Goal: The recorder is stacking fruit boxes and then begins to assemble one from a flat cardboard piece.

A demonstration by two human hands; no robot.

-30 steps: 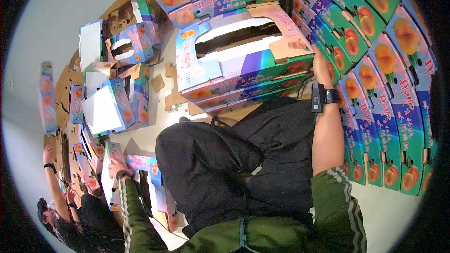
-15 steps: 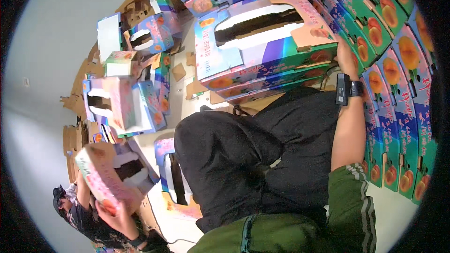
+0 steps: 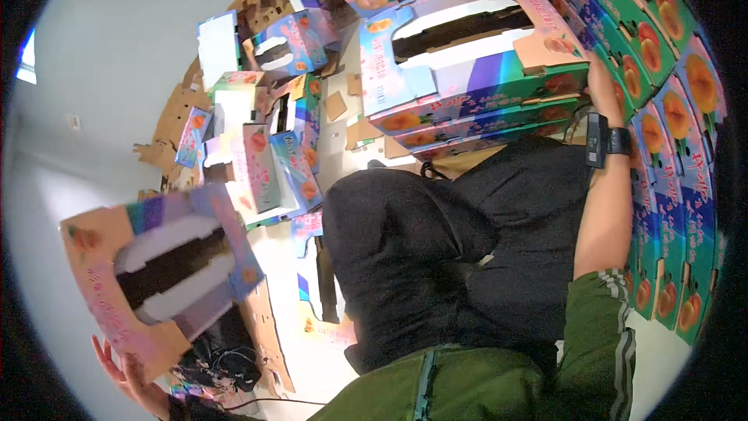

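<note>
My right hand (image 3: 598,84), with a black watch on its wrist, grips the right edge of the top fruit carton (image 3: 467,47). That carton is blue and green with peach pictures, and it lies on a stack of flattened cartons (image 3: 483,121) beyond my knees. My left hand is out of the picture. My black trousers (image 3: 436,257) and green top (image 3: 499,382) fill the lower middle. At the lower left another person's hand (image 3: 117,370) holds up a pink and blue carton (image 3: 156,265).
A wall of stacked green and blue cartons (image 3: 670,132) runs down the right side. Assembled and loose cartons (image 3: 265,156) and brown cardboard scraps (image 3: 167,140) lie on the pale floor at left. A dark bundle with a cable (image 3: 222,362) sits below the raised carton.
The view has swung right and down. The other person has lifted the pink carton higher at the lower left. My right hand stays on the top carton's edge, and my left arm has left the view.
</note>
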